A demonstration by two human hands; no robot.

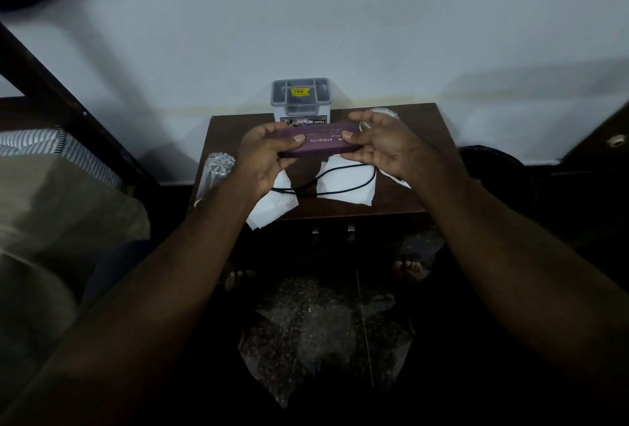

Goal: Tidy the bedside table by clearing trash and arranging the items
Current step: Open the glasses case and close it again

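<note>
Both hands, left (pixel 262 156) and right (pixel 384 143), pinch the case (pixel 318 141) above the table (pixel 408 194); a loose grip could drop it onto the cable (pixel 340 187).

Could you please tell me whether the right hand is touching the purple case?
Touching. The head view shows the right hand pinching the purple case at its end, with the thumb pressed on top.

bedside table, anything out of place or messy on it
Yes. Loose white tissues lie scattered on the bedside table, one overhanging its front edge, a black cord trails across them, and a crumpled plastic wrapper hangs off the left edge.
</note>
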